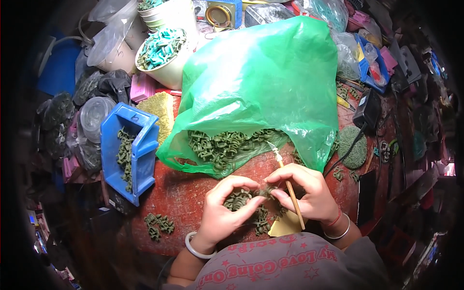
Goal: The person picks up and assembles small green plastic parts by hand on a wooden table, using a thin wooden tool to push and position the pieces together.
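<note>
My left hand (224, 203) is closed, with thumb and forefinger pinching a small dark-green curled piece (264, 192). Several more such pieces (237, 198) show in its curved palm. Opposite it, my right hand (311, 193) has its fingertips at the same piece. A thin craft knife (293, 195) with a wooden handle lies within the right hand, its pale pointed tip facing away from me. Beyond both hands, a green plastic bag (261, 82) lies with its mouth towards me, and a heap of green pieces (217, 147) shows inside.
On the left stands a blue bin (108, 145) holding green pieces, beside a yellowish sponge-like block (159, 113). Loose pieces (158, 226) lie on the red tabletop (181, 198). A white bucket (166, 72) of teal and green pieces stands behind. A round green pad (352, 147) and black cable are right.
</note>
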{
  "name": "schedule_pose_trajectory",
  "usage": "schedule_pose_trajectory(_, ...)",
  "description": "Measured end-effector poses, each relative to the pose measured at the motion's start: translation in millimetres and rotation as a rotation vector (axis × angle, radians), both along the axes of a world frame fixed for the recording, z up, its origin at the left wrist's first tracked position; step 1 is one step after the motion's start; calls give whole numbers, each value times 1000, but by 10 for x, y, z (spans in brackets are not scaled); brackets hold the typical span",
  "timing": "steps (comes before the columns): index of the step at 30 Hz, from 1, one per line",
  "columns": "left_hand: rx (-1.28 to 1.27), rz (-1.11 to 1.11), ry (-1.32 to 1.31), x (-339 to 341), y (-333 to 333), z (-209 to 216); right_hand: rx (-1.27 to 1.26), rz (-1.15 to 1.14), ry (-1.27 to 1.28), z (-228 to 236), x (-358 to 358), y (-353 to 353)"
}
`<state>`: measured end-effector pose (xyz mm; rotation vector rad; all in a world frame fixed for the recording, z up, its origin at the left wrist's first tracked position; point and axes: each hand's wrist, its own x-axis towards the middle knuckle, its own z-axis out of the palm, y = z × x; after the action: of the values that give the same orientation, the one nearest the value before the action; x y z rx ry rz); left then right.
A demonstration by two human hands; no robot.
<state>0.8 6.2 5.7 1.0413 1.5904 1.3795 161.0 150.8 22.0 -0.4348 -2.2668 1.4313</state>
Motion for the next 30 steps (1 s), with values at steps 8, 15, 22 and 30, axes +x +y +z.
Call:
schedule_pose_trajectory(8,-6,-22,-209,15,26,47,131,-33,147,-15,-17,-50)
schedule_pose_trajectory(15,-151,92,-470,-48,-41,67,177,8,234,34,-10,-94)
schedule_pose_trajectory(22,-140,103,-459,-38,-40,72,194,14,220,-18,-36,-128)
schedule_pose_trajectory(30,-87,104,-220,-23,-59,15,32,68,173,-5,-16,-78)
